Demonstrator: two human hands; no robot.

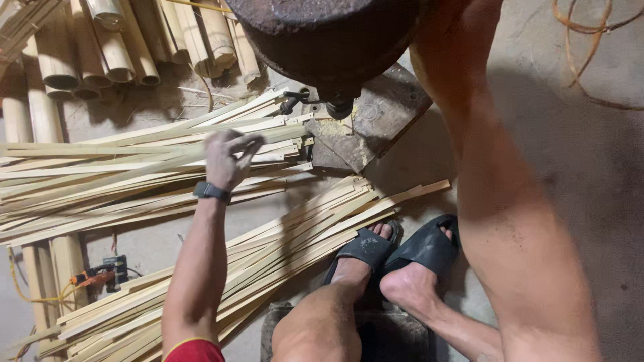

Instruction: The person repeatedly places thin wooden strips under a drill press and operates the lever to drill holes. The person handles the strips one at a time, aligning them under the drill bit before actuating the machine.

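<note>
Head view, looking straight down, we see our left hand (pixel 227 159) stretched out over a loose heap of long pale split bamboo strips (pixel 100 181) lying flat on the grey concrete floor (pixel 577 154). The fingers are spread and slightly curled, blurred, gripping nothing we can make out; whether the fingertips touch the top strips we cannot tell. A black band wristwatch (pixel 211 192) sits on that wrist, and a red sleeve with yellow trim (pixel 194 350) shows at the bottom edge.

Our right arm (pixel 510 221) runs up the right side of the frame; the right hand itself is hidden behind a dark rusty round metal machine body (pixel 322 33) at the top, so we cannot tell the state of its fingers.

A second pile of the same pale flat bamboo strips (pixel 282 248) runs diagonally, from bottom left up to just beside our feet in black rubber slide sandals (pixel 396 251). Under the machine lies a worn dark metal base plate (pixel 376 121). Whole round tan bamboo culm sections (pixel 114 47) are stacked top left. An orange and black power plug with yellow cord (pixel 100 273) lies at the left near the diagonal pile.
</note>
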